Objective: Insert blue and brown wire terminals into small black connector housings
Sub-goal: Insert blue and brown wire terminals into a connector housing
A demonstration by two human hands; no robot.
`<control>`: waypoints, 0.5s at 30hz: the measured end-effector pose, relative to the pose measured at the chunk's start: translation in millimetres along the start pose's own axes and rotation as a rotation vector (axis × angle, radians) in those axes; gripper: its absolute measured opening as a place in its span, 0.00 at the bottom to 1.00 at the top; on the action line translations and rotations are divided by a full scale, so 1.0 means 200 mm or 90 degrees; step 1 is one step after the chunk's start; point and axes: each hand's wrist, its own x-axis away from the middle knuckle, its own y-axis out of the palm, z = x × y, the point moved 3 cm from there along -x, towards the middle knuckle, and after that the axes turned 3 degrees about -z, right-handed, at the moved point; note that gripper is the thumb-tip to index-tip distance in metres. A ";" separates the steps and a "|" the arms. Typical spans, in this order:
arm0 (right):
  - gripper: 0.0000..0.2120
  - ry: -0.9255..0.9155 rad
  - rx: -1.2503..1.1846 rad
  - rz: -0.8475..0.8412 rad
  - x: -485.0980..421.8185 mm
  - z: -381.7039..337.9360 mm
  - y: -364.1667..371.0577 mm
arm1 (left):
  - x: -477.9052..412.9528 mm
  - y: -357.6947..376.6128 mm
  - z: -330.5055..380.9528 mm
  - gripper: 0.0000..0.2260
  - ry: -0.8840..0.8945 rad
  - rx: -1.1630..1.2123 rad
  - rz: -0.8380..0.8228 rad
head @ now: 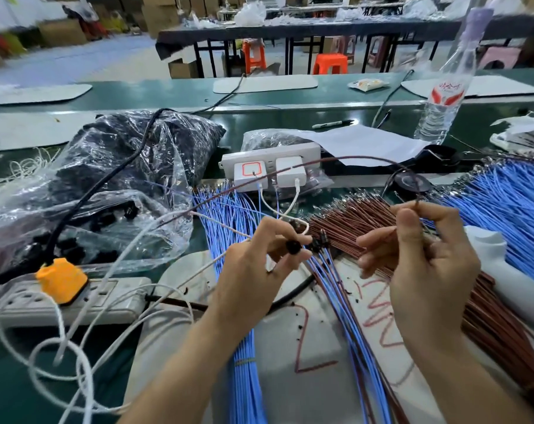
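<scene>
Brown wire (351, 157) between right-hand fingers (408, 223)

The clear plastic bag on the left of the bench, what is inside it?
Inside the plastic bag many small black parts show through the film, probably connector housings. Glare and folds hide the rest, and a black cable lies across the top.

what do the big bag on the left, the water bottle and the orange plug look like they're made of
Bag: thin clear plastic film, glossy; it is crinkled and catches glare.
Bottle: clear rigid plastic, probably PET; ribbed lower body, printed label.
Orange plug: moulded plastic, fairly matt; even colour, rounded edges.
</scene>
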 end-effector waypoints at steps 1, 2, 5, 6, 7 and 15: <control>0.04 0.000 -0.013 -0.001 0.01 -0.01 0.01 | 0.01 0.00 0.00 0.09 0.003 -0.005 -0.006; 0.05 -0.003 -0.020 -0.002 0.02 -0.01 0.02 | 0.01 0.00 0.00 0.07 0.011 -0.008 -0.015; 0.08 -0.005 -0.025 -0.020 0.03 -0.02 0.03 | 0.01 0.02 0.00 0.10 0.024 -0.006 -0.038; 0.09 -0.004 -0.026 -0.033 0.04 -0.02 0.03 | 0.01 0.02 0.00 0.10 0.029 -0.012 -0.044; 0.10 -0.005 -0.023 -0.048 0.04 -0.01 0.03 | 0.01 0.03 0.00 0.10 0.033 -0.017 -0.050; 0.08 -0.071 0.042 -0.114 0.07 -0.03 0.07 | 0.01 0.03 0.00 0.08 0.062 -0.020 -0.049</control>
